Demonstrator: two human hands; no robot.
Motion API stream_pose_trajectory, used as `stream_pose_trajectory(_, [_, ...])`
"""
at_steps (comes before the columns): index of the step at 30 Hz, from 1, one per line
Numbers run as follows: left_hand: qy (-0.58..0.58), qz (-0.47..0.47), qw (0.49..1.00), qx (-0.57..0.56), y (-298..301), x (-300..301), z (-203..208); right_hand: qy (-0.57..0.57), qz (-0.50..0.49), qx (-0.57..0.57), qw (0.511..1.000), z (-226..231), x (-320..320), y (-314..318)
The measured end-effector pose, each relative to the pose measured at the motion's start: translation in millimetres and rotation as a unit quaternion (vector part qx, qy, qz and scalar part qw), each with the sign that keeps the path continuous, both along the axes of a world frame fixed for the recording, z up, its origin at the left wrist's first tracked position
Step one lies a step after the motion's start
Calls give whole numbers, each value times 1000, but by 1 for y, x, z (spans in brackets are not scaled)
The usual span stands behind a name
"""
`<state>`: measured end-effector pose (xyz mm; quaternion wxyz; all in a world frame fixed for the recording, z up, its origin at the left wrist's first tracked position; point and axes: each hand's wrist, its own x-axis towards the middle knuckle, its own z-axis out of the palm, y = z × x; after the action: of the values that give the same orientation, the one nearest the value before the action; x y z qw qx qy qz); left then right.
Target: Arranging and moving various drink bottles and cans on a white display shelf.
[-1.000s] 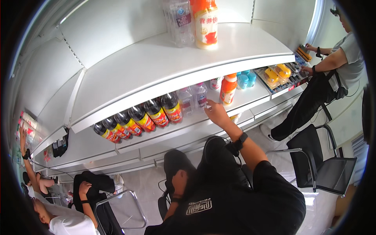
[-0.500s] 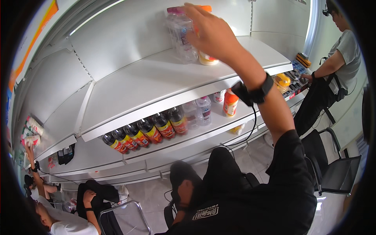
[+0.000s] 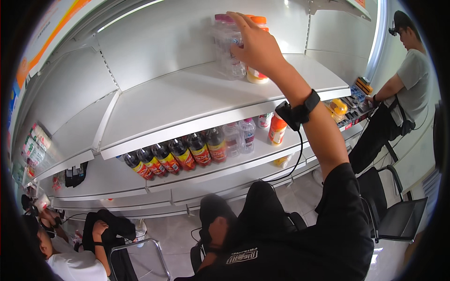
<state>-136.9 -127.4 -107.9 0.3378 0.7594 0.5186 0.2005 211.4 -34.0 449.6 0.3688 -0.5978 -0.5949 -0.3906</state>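
My right hand (image 3: 260, 46) is raised over the upper shelf, in front of a clear plastic bottle (image 3: 223, 49) with a purple cap. Its fingers stretch up beside the cap and the thumb is spread against the bottle's side. The hand looks open rather than wrapped round the bottle. Just right of that bottle, partly behind my hand, stands an orange-capped bottle (image 3: 258, 76) with a pale base. Low down, my left hand (image 3: 218, 230) rests on my dark-trousered leg. Shadow hides how its fingers lie.
On the shelf below stand several dark soda bottles (image 3: 179, 153), clear bottles (image 3: 247, 136) and an orange bottle (image 3: 277, 130). The upper shelf's front edge (image 3: 225, 117) runs across. People sit at lower left (image 3: 77, 267) and stand at right (image 3: 412, 79). A black chair (image 3: 398, 210) is nearby.
The view has shifted slightly. My right hand has come a little left against the purple-capped bottle. At left, another person's hand has drawn down from the shelf. My left hand stays put.
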Motion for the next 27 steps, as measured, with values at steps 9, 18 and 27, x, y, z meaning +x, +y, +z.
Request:
stream_pose_trajectory(9, [-4, 5, 1000, -27, 0, -1, -6, 13, -47, -54, 997, 13, -7, 3])
stream_pose_trajectory(18, [-12, 6, 1000, -6, 0, 2, 4, 150, 72, -107, 980, 0, -8, -43])
stream_pose_trajectory(27, [-43, 12, 999, -18, -6, -3, 8, 280, 294, 46, 913, -31, -49, -168])
